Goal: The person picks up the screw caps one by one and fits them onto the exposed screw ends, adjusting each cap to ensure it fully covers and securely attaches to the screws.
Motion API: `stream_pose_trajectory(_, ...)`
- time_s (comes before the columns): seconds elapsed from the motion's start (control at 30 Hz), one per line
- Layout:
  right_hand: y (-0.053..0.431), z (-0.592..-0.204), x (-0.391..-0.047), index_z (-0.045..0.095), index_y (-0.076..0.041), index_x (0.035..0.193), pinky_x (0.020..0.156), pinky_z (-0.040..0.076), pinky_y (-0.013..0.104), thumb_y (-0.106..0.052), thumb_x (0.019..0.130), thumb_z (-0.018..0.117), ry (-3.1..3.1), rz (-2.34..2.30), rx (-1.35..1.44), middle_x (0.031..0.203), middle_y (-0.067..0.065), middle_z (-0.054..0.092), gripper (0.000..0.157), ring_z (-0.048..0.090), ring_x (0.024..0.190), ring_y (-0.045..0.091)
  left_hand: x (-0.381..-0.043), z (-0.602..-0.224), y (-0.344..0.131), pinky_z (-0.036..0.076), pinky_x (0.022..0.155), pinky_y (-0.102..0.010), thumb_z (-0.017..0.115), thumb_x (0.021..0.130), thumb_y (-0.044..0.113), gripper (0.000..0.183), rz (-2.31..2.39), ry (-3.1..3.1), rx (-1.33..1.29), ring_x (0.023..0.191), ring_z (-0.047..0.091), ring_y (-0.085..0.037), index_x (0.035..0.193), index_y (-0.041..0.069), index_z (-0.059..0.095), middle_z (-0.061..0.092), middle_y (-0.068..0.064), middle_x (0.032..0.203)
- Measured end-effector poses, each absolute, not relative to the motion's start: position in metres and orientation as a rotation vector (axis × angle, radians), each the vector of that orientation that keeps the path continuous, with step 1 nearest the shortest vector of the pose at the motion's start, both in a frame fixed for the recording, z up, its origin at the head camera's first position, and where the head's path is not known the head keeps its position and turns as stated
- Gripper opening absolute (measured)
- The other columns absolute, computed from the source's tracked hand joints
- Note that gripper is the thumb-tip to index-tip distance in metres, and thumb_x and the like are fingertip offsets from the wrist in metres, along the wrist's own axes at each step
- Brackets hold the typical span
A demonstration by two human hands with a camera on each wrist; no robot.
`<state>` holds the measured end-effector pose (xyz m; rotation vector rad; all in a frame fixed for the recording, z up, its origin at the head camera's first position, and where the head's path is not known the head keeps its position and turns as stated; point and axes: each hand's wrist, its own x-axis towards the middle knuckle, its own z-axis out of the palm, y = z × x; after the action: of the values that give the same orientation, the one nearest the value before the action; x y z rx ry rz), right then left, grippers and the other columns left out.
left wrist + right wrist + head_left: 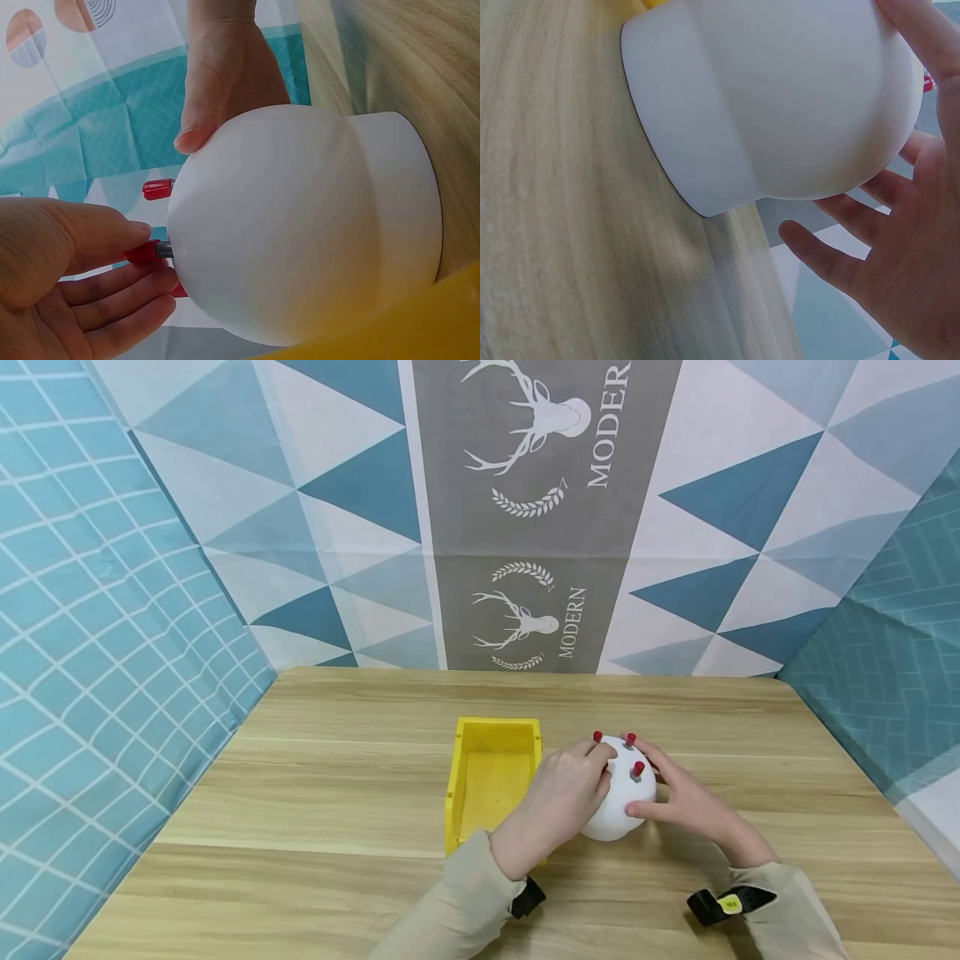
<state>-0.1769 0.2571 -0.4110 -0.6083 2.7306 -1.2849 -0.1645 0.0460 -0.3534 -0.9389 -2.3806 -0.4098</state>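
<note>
A white rounded dome [613, 820] on a short cylindrical base stands on the wooden table, with several red-capped screws sticking out of its top. In the left wrist view, my left hand [97, 270] pinches one red-capped screw [164, 249] between thumb and fingers, its metal thread showing beside the dome. Other red-capped screws, such as a front one [637, 770], stand around that hand. Curled around the dome's right side, my right hand [686, 802] holds it, thumb at the front and fingers behind. The right wrist view shows the smooth white side and base.
Just left of the dome sits a yellow plastic bin [498, 723], its lower right part covered by my left arm. The wooden table [322, 793] extends on both sides. A patterned cloth [360, 502] hangs behind the table.
</note>
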Motion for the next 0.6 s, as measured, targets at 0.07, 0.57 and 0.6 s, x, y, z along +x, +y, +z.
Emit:
stream_pose_trajectory(0.07,0.257,-0.411,-0.177,0.018,-0.011,0.144,0.089,0.038,0.061,-0.026,0.077,0.071,2.735,-1.282,-0.61,0.143,0.02,0.028,0.086,0.035,0.124,0.043,-0.164,-0.353,0.046,0.051,0.068,-0.018,0.064,0.083,0.019,0.016,-0.415,-2.4,-0.939,0.074,0.064,-0.009,0.097,0.011,0.065,0.067,0.0,0.089)
stream_pose_trajectory(0.57,0.257,-0.412,-0.177,0.018,-0.008,0.144,0.088,0.038,0.061,-0.024,0.077,0.071,2.734,-1.294,-0.621,0.142,0.022,0.028,0.087,0.037,0.121,0.046,-0.163,-0.356,0.032,0.051,0.064,-0.016,0.064,0.084,0.018,0.015,-0.466,-2.532,-0.893,0.071,0.061,-0.01,0.094,0.008,0.065,0.064,-0.001,0.085)
stream_pose_trajectory(0.6,0.257,-0.412,-0.178,0.018,-0.008,0.144,0.088,0.038,0.061,-0.024,0.077,0.071,2.737,-1.293,-0.623,0.142,0.022,0.028,0.087,0.037,0.121,0.046,-0.163,-0.355,0.031,0.051,0.065,-0.016,0.064,0.084,0.018,0.015,-0.467,-2.542,-0.887,0.071,0.061,-0.01,0.095,0.008,0.065,0.064,-0.001,0.086)
